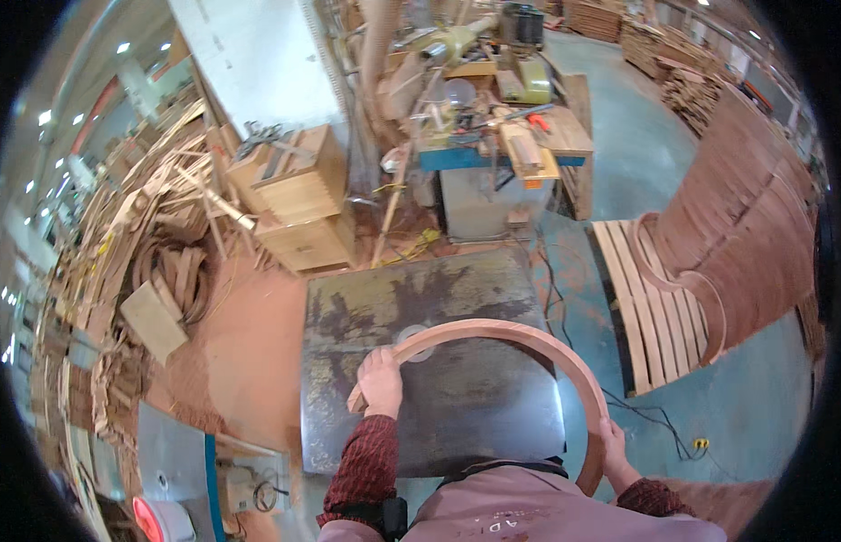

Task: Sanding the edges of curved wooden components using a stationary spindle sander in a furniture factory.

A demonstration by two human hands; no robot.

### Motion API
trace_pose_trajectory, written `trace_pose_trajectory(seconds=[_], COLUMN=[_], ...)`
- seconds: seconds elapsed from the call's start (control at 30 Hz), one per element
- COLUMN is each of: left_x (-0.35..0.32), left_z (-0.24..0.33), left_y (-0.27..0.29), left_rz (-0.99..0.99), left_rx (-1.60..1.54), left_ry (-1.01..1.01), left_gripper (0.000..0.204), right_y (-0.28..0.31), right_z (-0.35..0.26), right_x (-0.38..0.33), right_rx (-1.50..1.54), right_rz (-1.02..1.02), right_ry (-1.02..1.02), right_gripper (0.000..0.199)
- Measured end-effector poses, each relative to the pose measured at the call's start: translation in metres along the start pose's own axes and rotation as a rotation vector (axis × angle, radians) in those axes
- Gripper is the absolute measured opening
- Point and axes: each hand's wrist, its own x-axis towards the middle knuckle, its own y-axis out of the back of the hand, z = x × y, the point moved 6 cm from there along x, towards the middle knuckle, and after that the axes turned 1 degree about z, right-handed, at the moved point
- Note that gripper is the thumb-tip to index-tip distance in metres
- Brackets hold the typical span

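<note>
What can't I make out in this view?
All in the head view:
Part of the curved wooden piece: covered by the left hand.
Its near end: unclear, possibly behind the apron.
White-and-red container: cut off by the lower edge.
Far wood stack: pieces too small to count.

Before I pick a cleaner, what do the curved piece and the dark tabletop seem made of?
Curved piece: likely unfinished wood, from its matte, pinkish-tan surface. Dark tabletop: probably metal, smooth but stained, from its bright sheen.
</note>
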Motion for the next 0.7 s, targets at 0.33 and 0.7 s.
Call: trace_pose_trajectory(seconds=[0.33, 0.7], left_x=[-0.024, -0.059], left_z=[-0.043, -0.091], left_y=[0.012, 0.027], left_rz=[-0.085, -0.144], left_rx=[0.070, 0.053], left_ry=[0.155, 0.305], left_gripper=[0.018, 0.025], right_y=[-0.017, -0.050], right_z=[0.014, 0.002], right_x=[0.038, 0.081], right_rx=[-0.080, -0.336], right_rz=[-0.138, -0.149], right_ry=[0.135, 0.274], right_gripper=[0.048, 0.045])
